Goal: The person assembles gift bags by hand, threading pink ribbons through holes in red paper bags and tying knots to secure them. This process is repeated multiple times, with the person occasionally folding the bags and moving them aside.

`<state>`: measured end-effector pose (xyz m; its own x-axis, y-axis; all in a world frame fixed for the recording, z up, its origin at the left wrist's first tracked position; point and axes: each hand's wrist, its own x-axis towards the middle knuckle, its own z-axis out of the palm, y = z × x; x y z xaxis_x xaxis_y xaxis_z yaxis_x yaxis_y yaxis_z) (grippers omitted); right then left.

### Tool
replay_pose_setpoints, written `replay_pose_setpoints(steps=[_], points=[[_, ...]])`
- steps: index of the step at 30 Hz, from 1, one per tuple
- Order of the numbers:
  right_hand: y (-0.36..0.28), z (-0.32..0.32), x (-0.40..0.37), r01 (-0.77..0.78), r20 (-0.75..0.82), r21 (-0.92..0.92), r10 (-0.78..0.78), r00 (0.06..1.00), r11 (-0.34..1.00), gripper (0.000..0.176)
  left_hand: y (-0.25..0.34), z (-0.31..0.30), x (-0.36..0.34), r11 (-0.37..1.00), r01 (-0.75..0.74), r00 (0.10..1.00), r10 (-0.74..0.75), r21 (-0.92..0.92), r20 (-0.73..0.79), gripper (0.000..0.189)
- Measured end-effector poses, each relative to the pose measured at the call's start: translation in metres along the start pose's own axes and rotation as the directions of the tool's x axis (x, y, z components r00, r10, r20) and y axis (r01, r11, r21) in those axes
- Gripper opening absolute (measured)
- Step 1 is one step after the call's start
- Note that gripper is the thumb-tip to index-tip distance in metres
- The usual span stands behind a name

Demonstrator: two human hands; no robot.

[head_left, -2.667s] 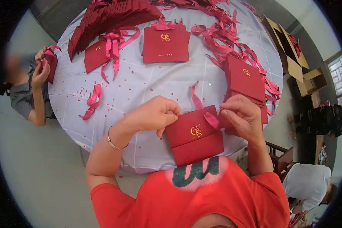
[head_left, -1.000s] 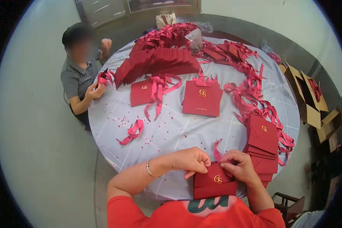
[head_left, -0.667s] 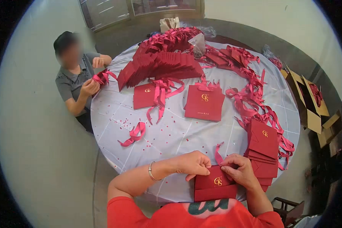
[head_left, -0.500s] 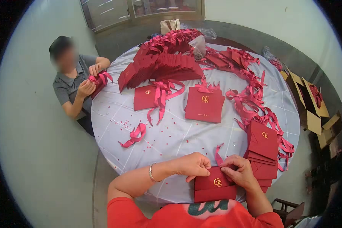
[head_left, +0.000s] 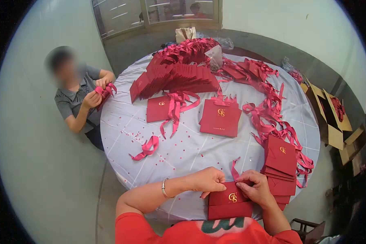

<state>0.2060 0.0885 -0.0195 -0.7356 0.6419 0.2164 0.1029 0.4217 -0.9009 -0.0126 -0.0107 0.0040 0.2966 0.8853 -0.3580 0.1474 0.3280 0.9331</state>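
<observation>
I note left hand (head_left: 209,180) and right hand (head_left: 254,188) pinching the top edge of the red bag (head_left: 228,204); ribbon (head_left: 234,167) rises between them.

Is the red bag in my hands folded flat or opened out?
Folded flat: the red bag shows one flat face, creased across, left hand and right hand pinching its top.

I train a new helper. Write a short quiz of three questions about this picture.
1. True or false: the left hand and the right hand both touch the folded red bag.
2. Where does the stack of red bags lie? A) on the floor B) on the table, right of the hands C) in a cardboard box
3. Fill in: the letters on the held bag are ____.
Key: 1 true; 2 B; 3 gold.
</observation>
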Motion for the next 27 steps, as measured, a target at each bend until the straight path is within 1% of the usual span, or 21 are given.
replay_pose_setpoints(steps=[4, 6, 7, 9, 10, 13, 15, 16, 17, 19, 21, 24, 26, 27], points=[[-0.012, 0.001, 0.001, 0.045, -0.017, -0.079, -0.046, 0.999, 0.996, 0.017, -0.002, 0.000, 0.001, 1.000, -0.022, 1.000, 0.022, 0.013, -0.005, 0.017], [-0.011, 0.004, 0.001, 0.145, -0.088, -0.113, -0.155, 0.984, 0.983, 0.018, -0.003, -0.001, 0.001, 1.000, -0.014, 1.000, 0.014, -0.020, 0.005, 0.016], [-0.011, 0.004, 0.000, 0.148, -0.087, -0.121, -0.159, 0.983, 0.982, 0.018, -0.003, -0.001, 0.002, 1.000, -0.022, 1.000, 0.022, -0.019, 0.005, 0.016], [-0.011, 0.004, -0.001, 0.193, -0.121, -0.177, -0.216, 0.969, 0.965, 0.020, -0.004, -0.002, 0.002, 1.000, -0.009, 1.000, 0.009, -0.028, 0.026, 0.016], [-0.015, 0.004, -0.002, 0.193, -0.116, -0.205, -0.219, 0.969, 0.960, 0.021, -0.004, -0.003, 0.001, 1.000, -0.017, 1.000, 0.018, -0.022, 0.026, 0.016], [-0.017, 0.005, -0.003, 0.296, -0.099, -0.297, -0.338, 0.936, 0.908, 0.020, -0.006, -0.003, 0.001, 0.998, -0.025, 0.999, 0.027, -0.050, 0.040, 0.018], [-0.016, -0.001, -0.003, 0.450, 0.050, -0.433, -0.477, 0.877, 0.781, 0.021, -0.011, -0.001, 0.003, 0.998, -0.056, 0.998, 0.056, -0.012, 0.017, 0.019], [-0.014, 0.000, -0.004, 0.502, 0.068, -0.405, -0.523, 0.850, 0.764, 0.021, -0.009, -0.001, 0.002, 0.999, -0.047, 0.999, 0.046, 0.007, 0.015, 0.019], [-0.019, 0.001, -0.004, 0.530, 0.090, -0.387, -0.541, 0.836, 0.755, 0.021, -0.009, 0.000, 0.002, 0.999, -0.034, 0.999, 0.034, 0.021, 0.011, 0.019], [-0.041, 0.004, -0.003, 0.584, 0.134, -0.327, -0.575, 0.807, 0.743, 0.021, -0.013, 0.001, 0.006, 0.996, -0.066, 0.998, 0.067, 0.066, -0.020, 0.019], [-0.052, 0.008, -0.003, 0.582, 0.162, -0.343, -0.563, 0.810, 0.738, 0.022, -0.014, 0.001, 0.007, 0.994, 0.006, 1.000, -0.004, 0.108, -0.022, 0.019], [-0.061, 0.013, -0.003, 0.543, 0.211, -0.376, -0.502, 0.839, 0.751, 0.021, -0.003, 0.002, -0.001, 0.991, -0.018, 0.999, 0.022, 0.131, -0.032, 0.019], [-0.049, 0.016, -0.003, 0.550, 0.240, -0.449, -0.498, 0.834, 0.704, 0.020, -0.006, 0.002, 0.000, 0.993, -0.035, 0.999, 0.039, 0.115, -0.028, 0.019], [-0.049, 0.018, -0.002, 0.550, 0.236, -0.453, -0.501, 0.833, 0.702, 0.018, -0.010, 0.002, 0.002, 0.993, -0.048, 0.998, 0.052, 0.107, -0.031, 0.020]])
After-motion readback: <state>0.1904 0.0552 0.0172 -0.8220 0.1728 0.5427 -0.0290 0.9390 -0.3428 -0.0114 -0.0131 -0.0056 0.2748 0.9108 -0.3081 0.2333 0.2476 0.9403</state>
